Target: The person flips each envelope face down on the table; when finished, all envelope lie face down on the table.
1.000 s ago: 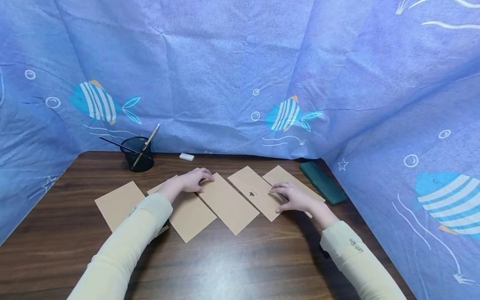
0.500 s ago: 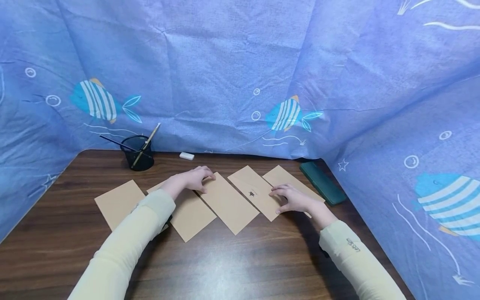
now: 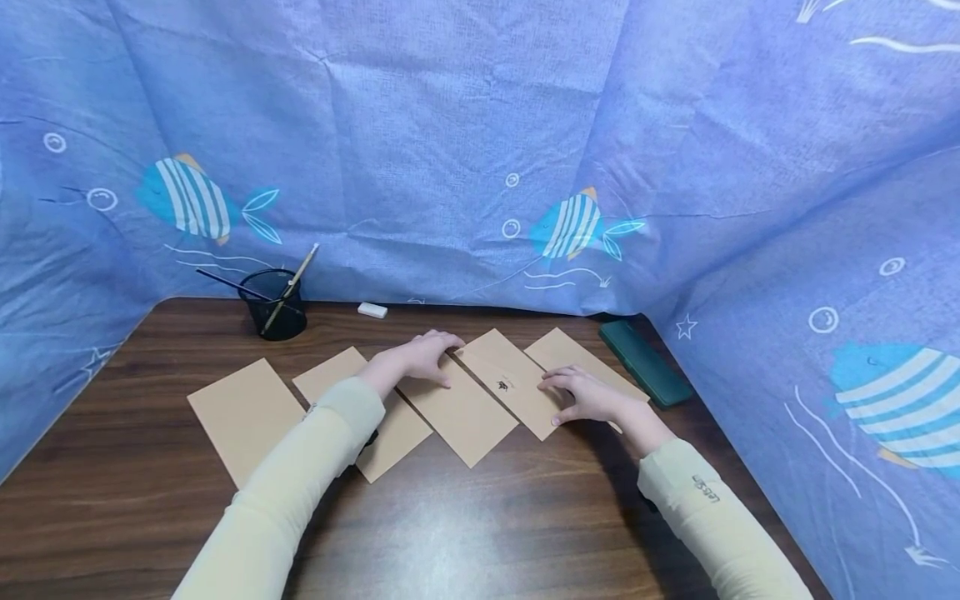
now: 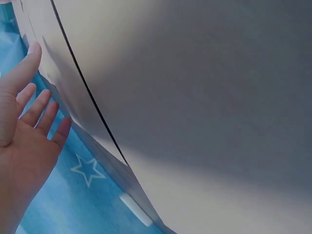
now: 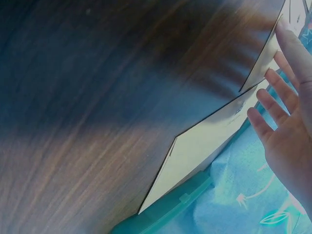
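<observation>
Find the printed sheet (image 3: pixel 517 392) flat on the bench (image 3: pixel 450 542) between the two hands, to the right of the left hand (image 3: pixel 423 357) and to the left of the right hand (image 3: pixel 588 396). Runs with its long axis aslant, from a far-left corner beside the left hand's fingertips to a near end by the right hand's thumb. Counts as nearer to the right hand, lying partly beneath its parted thumb and fingers; meets the left hand only near that far-left corner. In the left hand, nothing held: fingers relaxed, thumb well apart, all over the far end of the middle sheet (image 3: pixel 465 417). In the right hand, likewise nothing gripped. Cannot quite tell fingertip contact from hovering, with both wrist views dim. See the end sheet (image 3: pixel 570 352) partly under the right hand, with the green case (image 3: pixel 647 364) beyond on its right; leftward of the left hand, the second sheet (image 3: pixel 397 437), the leftmost sheet (image 3: pixel 243 412) and, farther off, the pen cup (image 3: pixel 281 321).
</observation>
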Action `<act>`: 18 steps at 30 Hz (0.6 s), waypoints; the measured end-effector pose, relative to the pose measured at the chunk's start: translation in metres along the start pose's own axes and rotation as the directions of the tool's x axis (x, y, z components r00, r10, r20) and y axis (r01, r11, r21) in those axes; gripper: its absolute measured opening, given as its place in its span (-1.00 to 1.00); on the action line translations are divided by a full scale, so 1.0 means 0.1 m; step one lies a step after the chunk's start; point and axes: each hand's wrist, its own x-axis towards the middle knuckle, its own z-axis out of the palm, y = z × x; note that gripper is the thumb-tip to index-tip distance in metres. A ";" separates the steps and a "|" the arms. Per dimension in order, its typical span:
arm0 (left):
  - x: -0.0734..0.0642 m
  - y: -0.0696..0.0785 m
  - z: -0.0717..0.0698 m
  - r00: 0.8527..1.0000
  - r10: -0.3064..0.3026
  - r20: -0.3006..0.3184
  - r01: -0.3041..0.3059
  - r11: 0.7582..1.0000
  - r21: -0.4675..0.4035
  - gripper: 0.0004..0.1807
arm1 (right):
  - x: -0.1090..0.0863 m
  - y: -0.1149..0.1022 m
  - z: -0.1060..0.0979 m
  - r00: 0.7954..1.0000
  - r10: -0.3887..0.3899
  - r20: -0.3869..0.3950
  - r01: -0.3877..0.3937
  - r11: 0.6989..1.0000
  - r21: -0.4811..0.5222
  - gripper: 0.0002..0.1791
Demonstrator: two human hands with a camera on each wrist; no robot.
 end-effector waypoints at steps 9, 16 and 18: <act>0.08 0.14 0.06 1.000 -0.012 0.018 0.013 1.000 -0.019 -0.19 | -0.01 -0.04 -0.03 1.000 0.009 0.013 -0.008 1.000 -0.017 -0.32; 0.11 0.16 0.08 1.000 -0.022 -0.012 0.020 0.995 -0.097 -0.24 | -0.01 -0.05 -0.03 1.000 0.012 0.023 -0.011 1.000 -0.019 -0.32; 0.12 0.15 0.09 0.999 -0.017 -0.030 0.013 0.993 -0.118 -0.26 | -0.02 -0.05 -0.04 1.000 0.007 0.018 -0.007 1.000 -0.021 -0.32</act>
